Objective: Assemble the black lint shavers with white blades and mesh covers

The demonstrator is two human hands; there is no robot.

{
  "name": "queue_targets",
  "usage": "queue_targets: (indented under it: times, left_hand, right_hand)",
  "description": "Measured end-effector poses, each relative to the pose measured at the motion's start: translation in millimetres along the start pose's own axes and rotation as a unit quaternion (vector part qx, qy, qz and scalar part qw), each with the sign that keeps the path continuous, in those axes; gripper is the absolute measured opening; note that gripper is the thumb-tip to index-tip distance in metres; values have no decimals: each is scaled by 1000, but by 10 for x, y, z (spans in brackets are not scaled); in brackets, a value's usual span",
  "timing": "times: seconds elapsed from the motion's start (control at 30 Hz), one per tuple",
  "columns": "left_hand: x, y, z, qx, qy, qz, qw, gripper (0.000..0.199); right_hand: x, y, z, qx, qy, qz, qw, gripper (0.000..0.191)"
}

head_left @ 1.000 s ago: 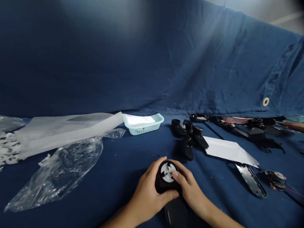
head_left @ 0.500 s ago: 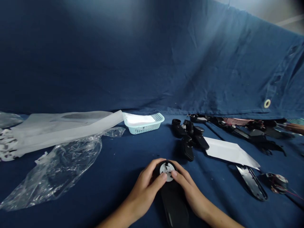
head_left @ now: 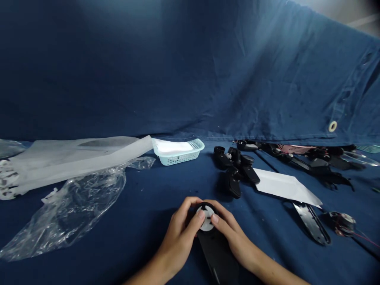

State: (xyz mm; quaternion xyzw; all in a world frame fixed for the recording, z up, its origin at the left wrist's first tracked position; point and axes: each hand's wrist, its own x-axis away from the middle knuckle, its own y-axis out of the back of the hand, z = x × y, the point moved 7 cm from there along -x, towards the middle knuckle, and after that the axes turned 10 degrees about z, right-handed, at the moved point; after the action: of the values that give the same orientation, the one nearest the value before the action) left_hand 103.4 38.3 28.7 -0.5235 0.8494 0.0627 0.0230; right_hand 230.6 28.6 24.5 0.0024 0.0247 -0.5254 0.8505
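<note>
A long black plastic part (head_left: 218, 255) lies on the blue cloth under my hands, with a round black end holding a white hub (head_left: 206, 218). My left hand (head_left: 181, 233) wraps that round end from the left, its thumb on the white hub. From the right, my right hand (head_left: 233, 235) grips the same end, its thumb also pressing the hub. Fingers and thumbs hide part of the hub.
Behind my hands lie several black plastic parts (head_left: 234, 172) and a white paper sheet (head_left: 285, 188). A black slotted strip (head_left: 311, 223) and a wired motor (head_left: 341, 223) lie right. Left are a clear plastic bag (head_left: 71, 209), a translucent sheet (head_left: 74, 160) and a pale blue basket (head_left: 178, 156).
The white hub has turned and slid slightly down and left under my thumbs. My thumbs now cover more of it. The black part's long body points further down and to the right.
</note>
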Motion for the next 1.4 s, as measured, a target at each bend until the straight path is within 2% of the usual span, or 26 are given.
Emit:
queue_targets:
  times: [0.13, 0.23, 0.4, 0.47, 0.57, 0.73, 0.87, 1.07, 1.27, 1.4]
  left_hand:
    - [-2, -14, -46, -11, -18, 35, 999, 31]
    - [-6, -35, -22, -26, -18, 47, 998, 32]
    - [3, -9, 67, -39, 11, 21, 999, 34]
    - [8, -15, 64, -31, 13, 32, 999, 36]
    - [11, -39, 23, -13, 3, 55, 998, 38]
    - [-1, -28, 1, -37, 4, 42, 998, 35]
    - [0, -29, -12, -30, -10, 56, 998, 37]
    - [19, -40, 32, -32, -1, 59, 998, 37]
    - [19, -30, 37, -47, 0, 45, 998, 34]
    - [0, -45, 7, -46, -6, 56, 997, 33]
  right_hand:
    - [6, 63, -100, -18, -11, -47, 999, 42]
    - [21, 118, -184, -28, -31, -81, 996, 49]
    - [9, 81, -107, -30, -20, -47, 998, 46]
    - [-5, 54, -58, -37, -12, -37, 999, 42]
    - [-13, 52, -68, -52, -18, -46, 997, 41]
    - [23, 96, -178, -60, -34, -58, 996, 40]
    - [21, 77, -144, -53, -24, -46, 997, 40]
    - [32, 116, -176, -57, -39, -86, 994, 45]
    - [17, 89, -152, -56, -25, -48, 997, 41]
    - [-3, 72, -126, -48, -9, -68, 996, 40]
